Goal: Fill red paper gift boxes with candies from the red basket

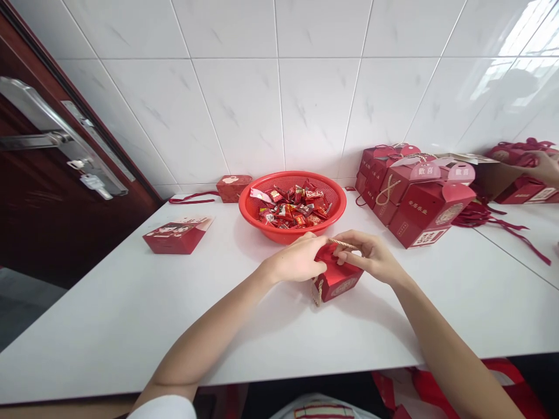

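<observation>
Box of red cardboard with beige rope point(341, 286) sits on a white tabletop point(244, 343), before a round red plastic basket point(283, 234) of wrapped sweets point(297, 206). The left hand point(301, 258) grips the box's side; the right hand point(370, 254) pinches its top

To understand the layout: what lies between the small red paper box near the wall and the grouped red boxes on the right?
The head view shows a round red plastic basket of wrapped sweets, plus a tiny red piece.

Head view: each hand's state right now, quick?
Left hand: partly closed, holding the red box by its left side.
Right hand: partly closed over its top, near the rope handle; grip can't be told.
</observation>
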Tool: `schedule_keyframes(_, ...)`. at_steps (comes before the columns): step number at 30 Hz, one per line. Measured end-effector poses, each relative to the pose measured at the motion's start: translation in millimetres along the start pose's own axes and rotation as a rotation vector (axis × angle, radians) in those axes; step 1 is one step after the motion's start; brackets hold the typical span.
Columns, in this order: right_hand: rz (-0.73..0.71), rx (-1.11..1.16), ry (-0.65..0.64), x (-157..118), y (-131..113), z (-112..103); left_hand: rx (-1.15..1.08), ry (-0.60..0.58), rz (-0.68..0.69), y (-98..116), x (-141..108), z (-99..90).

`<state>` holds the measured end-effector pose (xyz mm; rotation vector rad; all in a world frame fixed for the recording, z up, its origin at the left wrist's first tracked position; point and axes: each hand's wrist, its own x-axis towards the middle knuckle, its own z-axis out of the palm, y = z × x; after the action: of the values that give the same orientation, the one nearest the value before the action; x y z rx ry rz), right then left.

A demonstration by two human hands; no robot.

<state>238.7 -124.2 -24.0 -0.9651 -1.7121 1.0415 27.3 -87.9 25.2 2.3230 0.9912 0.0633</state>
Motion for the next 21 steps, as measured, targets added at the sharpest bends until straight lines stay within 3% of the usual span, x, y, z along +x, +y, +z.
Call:
schedule_keyframes(11,-0.004,-0.095,0.107,0.0,-2.9,-0.6,-0.141,0.219,0.015,5.7,-2.0,0.4)
schedule_keyframes(21,0.013,-0.156,0.151,0.2,-1.7,5.7,-0.417,0.223,-0.062,2.8,-0.8,-5.2)
